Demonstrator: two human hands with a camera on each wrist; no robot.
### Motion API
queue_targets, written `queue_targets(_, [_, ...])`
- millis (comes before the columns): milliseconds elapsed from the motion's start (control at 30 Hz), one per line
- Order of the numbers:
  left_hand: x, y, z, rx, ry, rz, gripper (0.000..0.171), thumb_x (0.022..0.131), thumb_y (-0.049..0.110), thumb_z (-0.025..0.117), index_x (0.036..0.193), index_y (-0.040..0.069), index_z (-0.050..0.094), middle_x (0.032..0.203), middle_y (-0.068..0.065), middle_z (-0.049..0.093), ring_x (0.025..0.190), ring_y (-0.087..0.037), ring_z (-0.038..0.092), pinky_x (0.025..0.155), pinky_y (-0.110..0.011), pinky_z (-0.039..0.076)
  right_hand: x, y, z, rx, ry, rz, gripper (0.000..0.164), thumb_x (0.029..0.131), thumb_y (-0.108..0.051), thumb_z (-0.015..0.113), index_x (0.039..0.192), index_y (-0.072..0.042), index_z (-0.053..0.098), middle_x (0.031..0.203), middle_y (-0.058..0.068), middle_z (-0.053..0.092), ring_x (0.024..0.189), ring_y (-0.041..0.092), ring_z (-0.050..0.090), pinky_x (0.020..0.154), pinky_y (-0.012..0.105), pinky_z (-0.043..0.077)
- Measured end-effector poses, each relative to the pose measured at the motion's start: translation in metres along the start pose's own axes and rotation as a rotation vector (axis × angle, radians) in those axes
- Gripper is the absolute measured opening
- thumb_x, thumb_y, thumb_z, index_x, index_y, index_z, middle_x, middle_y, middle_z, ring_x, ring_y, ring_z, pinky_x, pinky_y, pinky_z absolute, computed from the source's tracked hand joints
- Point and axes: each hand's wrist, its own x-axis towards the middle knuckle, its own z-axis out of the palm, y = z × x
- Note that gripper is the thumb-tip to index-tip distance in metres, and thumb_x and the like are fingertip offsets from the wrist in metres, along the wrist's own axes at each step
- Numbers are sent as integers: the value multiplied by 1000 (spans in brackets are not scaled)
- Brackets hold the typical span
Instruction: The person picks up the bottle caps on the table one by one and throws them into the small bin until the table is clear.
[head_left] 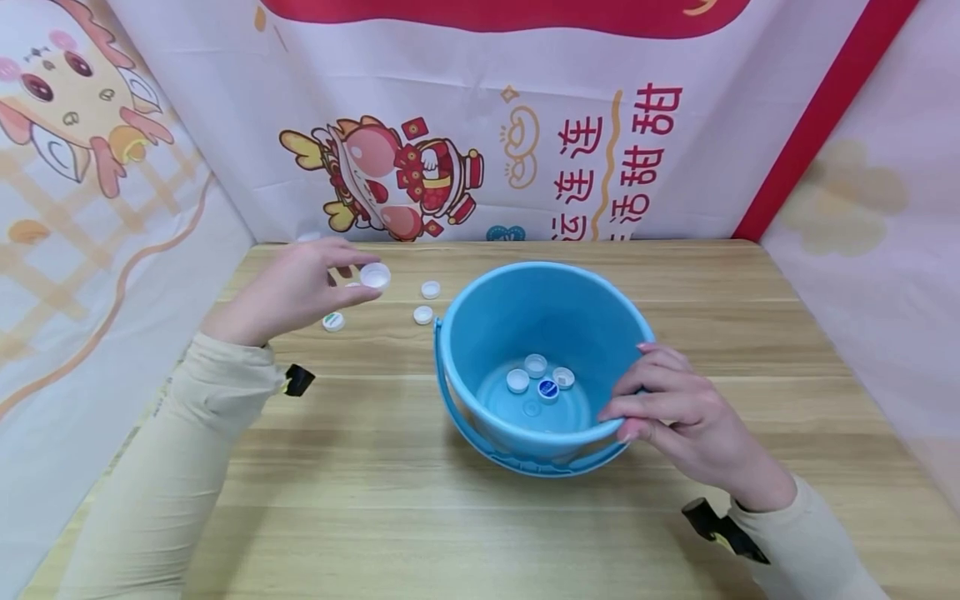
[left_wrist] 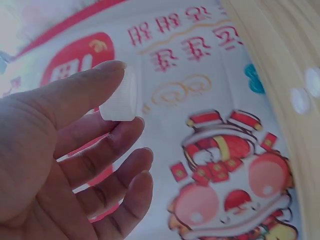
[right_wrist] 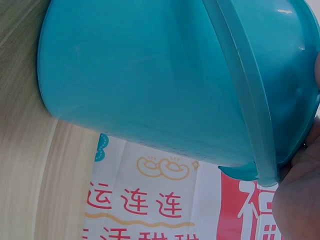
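Observation:
My left hand [head_left: 300, 287] pinches a white bottle cap [head_left: 375, 276] between thumb and fingertips, raised to the left of the bucket. In the left wrist view the same ribbed cap [left_wrist: 122, 97] shows side-on under the thumb, with the other fingers loosely bent. A blue plastic bucket [head_left: 540, 287] stands upright on the table, its handle lowered toward the front. Several bottle caps lie on its floor, among them one with a blue top [head_left: 548, 389]. My right hand [head_left: 675, 408] grips the bucket's right rim, thumb outside. The right wrist view shows the bucket wall [right_wrist: 140, 75] up close.
On the wooden table [head_left: 360, 500], left of the bucket, lie two white caps, a farther one [head_left: 431, 289] and a nearer one [head_left: 423, 315]. Another cap with a green mark [head_left: 333, 322] lies below my left hand. A printed cloth [head_left: 465, 75] hangs behind the table.

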Motion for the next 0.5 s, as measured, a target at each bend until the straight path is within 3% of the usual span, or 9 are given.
queue_targets(200, [5,37,-9,17,-29,87,50,84,26,81,129,8,67,112,-8,67,92,-23,61,76,-39,55,0,0,1,-3,2,-4,27,92,-33,65,100,-10,78,93,2,67,96,17,56,111,41,28])
queue_targets(500, [21,85,-22,15,-3,276,51,82,28,83,127,9,68,113,-5,67,97,-19,62,79,-34,55,1,0,1,10,4,-8,27,92,-32,66,100,-9,78,93,3,67,97,17,56,112,41,28])
